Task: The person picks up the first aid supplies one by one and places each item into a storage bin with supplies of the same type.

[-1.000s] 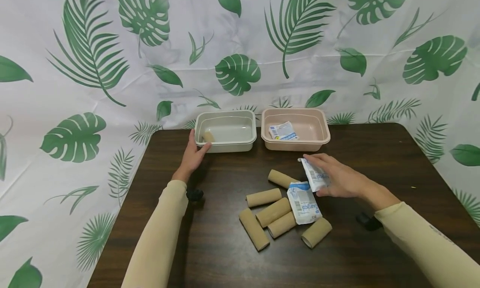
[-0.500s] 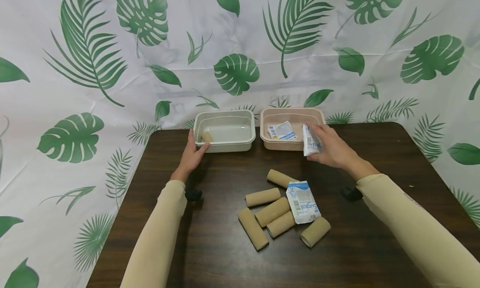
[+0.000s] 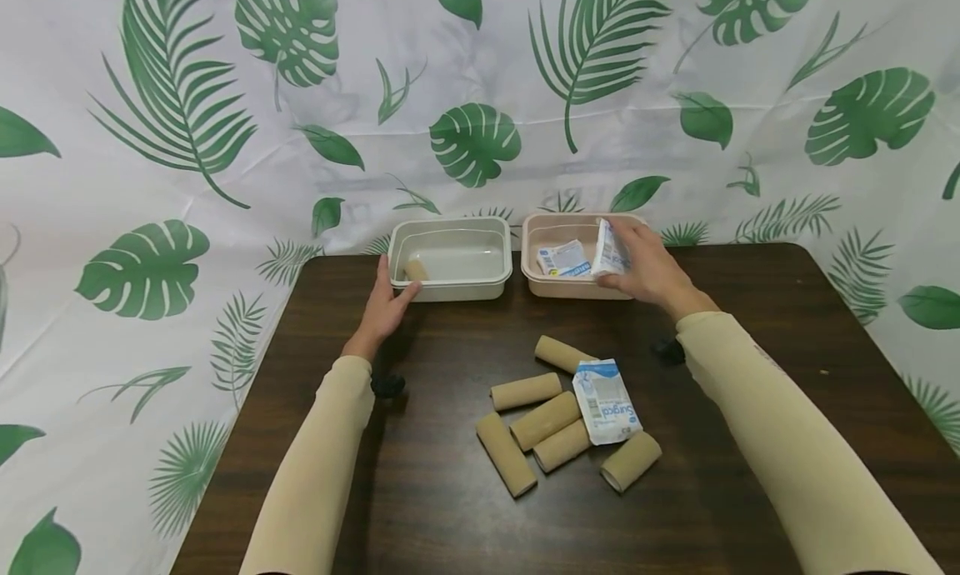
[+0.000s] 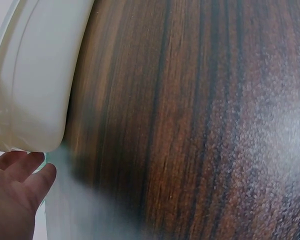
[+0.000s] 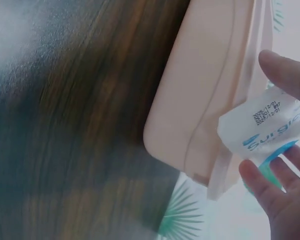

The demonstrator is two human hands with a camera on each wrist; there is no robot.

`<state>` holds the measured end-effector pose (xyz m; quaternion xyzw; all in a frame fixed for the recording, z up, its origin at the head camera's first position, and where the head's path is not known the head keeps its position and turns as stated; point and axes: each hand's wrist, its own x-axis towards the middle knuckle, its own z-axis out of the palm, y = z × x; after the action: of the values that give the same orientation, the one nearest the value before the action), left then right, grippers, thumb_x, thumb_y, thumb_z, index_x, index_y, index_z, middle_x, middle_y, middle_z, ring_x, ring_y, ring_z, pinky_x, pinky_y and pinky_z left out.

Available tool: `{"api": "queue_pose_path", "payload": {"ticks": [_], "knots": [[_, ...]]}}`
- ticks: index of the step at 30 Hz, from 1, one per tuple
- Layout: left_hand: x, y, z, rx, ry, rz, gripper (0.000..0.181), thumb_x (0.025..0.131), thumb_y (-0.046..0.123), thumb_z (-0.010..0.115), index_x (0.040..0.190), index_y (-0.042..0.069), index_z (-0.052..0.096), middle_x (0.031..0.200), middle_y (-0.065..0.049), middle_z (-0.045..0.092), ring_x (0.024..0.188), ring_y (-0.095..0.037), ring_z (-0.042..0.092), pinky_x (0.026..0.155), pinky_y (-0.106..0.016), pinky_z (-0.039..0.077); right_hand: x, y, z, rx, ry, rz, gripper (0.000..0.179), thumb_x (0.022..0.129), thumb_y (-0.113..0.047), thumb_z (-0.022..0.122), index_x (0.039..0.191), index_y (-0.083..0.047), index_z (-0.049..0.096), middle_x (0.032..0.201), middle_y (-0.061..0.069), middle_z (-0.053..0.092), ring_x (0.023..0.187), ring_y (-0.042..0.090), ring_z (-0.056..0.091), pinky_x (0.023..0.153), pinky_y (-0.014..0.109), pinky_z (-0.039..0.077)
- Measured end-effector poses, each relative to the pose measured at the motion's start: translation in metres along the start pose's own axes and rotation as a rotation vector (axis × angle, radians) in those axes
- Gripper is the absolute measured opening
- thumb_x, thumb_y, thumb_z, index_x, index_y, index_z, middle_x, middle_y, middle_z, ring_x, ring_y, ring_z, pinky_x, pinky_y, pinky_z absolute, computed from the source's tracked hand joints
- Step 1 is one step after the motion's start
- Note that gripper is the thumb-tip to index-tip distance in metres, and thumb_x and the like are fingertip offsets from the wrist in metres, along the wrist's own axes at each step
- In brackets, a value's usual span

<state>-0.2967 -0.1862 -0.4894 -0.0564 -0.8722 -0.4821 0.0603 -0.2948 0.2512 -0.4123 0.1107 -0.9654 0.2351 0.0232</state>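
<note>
My right hand pinches a white and blue surgical packet between thumb and fingers, over the right part of the pink bin. In the right wrist view the packet is tilted above the bin's rim. Another packet lies inside that bin. My left hand rests against the left front corner of the pale grey-green bin, thumb at the front rim, fingers along its end. In the left wrist view the fingers touch the bin's end. A cardboard tube lies inside it.
Several cardboard tubes lie in a loose group mid-table. One more packet rests on some of them. The dark wood table ends at a leaf-print cloth behind the bins.
My right hand has carried its packet from beside the tubes, up and away from me, to over the pink bin. My left hand stays at the grey-green bin.
</note>
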Motion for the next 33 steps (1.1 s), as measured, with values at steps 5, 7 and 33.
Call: {"api": "queue_pose_path", "payload": {"ticks": [5,7,33], "knots": [[0.001,-0.001,0.000,0.011,-0.004,-0.008,0.086,0.100,0.028,0.057,0.157,0.004,-0.002,0.161,-0.020,0.009,0.147,-0.030,0.013,0.117,-0.042,0.012,0.005,-0.001,0.003,0.009,0.006,0.051,0.101,0.082,-0.028,0.080,0.158,-0.012,0.015,0.157,0.023,0.021,0.139,0.045,0.024,0.106,0.064,0.025],[0.000,-0.001,0.000,0.015,-0.007,-0.014,0.086,0.100,0.029,0.057,0.157,0.005,-0.003,0.161,-0.020,0.009,0.147,-0.029,0.013,0.117,-0.042,0.012,0.006,-0.003,0.004,0.010,0.016,0.068,0.101,0.083,-0.028,0.079,0.159,-0.012,0.014,0.156,0.024,0.021,0.138,0.045,0.025,0.106,0.063,0.026],[-0.002,0.001,-0.001,0.023,-0.018,-0.023,0.086,0.100,0.033,0.055,0.157,0.008,-0.003,0.162,-0.017,0.009,0.148,-0.028,0.013,0.117,-0.043,0.013,-0.012,0.002,0.015,-0.028,0.034,-0.046,0.061,0.091,-0.023,0.071,0.145,-0.008,0.048,0.154,0.019,0.030,0.139,0.041,0.028,0.106,0.061,0.028]]}}
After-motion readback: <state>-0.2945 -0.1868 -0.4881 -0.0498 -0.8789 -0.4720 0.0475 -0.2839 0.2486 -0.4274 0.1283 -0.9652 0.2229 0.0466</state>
